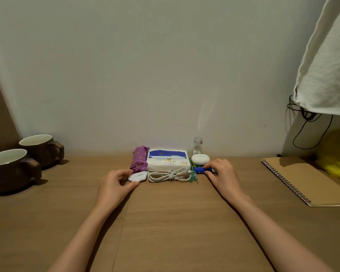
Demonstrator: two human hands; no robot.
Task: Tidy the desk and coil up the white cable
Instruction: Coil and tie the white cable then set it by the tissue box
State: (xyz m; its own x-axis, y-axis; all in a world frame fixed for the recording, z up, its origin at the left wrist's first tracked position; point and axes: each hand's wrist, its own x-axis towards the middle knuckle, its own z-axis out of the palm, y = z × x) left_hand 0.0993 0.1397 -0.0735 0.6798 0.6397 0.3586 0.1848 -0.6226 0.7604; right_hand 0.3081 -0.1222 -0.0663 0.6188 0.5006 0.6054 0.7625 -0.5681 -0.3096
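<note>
The white cable (170, 175) lies coiled and tied in a bundle on the desk (165, 222), just in front of a tissue pack (167, 160). My left hand (114, 185) pinches a small white oval gadget (137, 176) at the bundle's left end. At the right end, my right hand (223, 173) pinches a blue tube-shaped item (201, 170). A purple snack packet (139, 159) stands left of the tissues. A white earbud case (200, 159) and a small glass bottle (197, 145) sit to their right.
Two brown mugs (12, 169) stand at the left edge. A spiral notebook (306, 179) lies at the right, with a yellow object (338, 158) behind it. White cloth (326, 61) and black cords (310, 130) hang at the upper right. A green wrapper (194, 177) lies by the cable.
</note>
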